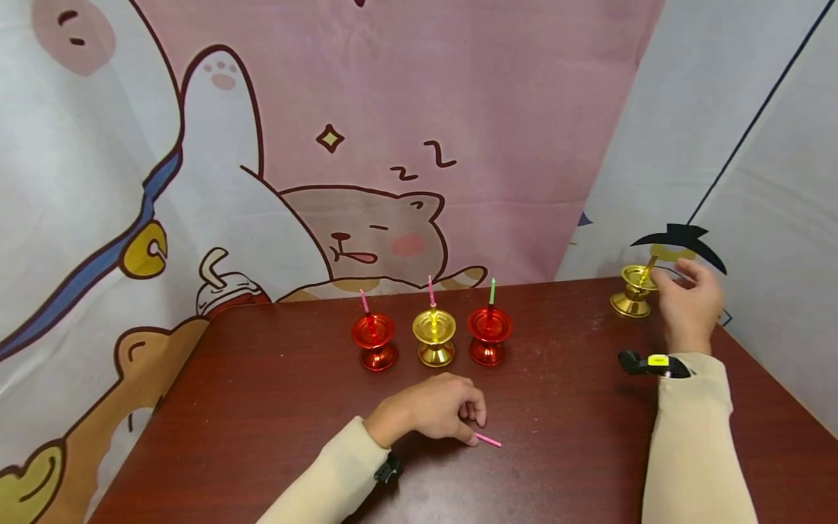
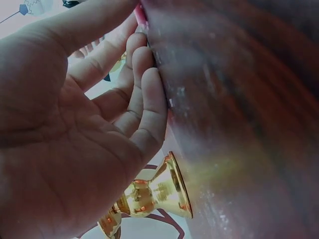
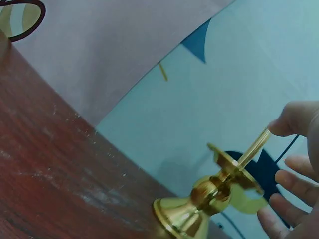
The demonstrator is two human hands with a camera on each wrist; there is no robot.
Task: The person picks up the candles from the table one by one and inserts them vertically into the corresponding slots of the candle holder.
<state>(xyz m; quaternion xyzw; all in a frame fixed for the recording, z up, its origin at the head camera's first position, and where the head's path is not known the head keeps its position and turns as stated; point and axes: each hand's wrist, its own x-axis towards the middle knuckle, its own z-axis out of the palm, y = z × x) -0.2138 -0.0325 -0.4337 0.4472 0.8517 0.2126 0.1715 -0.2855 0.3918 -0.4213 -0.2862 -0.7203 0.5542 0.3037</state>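
Note:
My left hand (image 1: 437, 407) is low over the front middle of the table, with thumb and index finger pinching one end of a thin pink candle (image 1: 489, 440). The candle's other end points right, close over the tabletop. At the far right back, a gold candle holder (image 1: 632, 292) stands with an upright gold tube. Beside it is my right hand (image 1: 692, 302), fingers loosely bent and spread. In the right wrist view the thumb tip overlaps the top of the tube (image 3: 255, 148), while the other fingers are apart from the holder.
Behind my left hand stand a red holder (image 1: 373, 333) with a pink candle, a gold holder (image 1: 435, 327) with a pink candle, and another red holder (image 1: 489, 325) with a green candle. A printed cloth (image 1: 511, 145) hangs behind the brown table (image 1: 262, 407).

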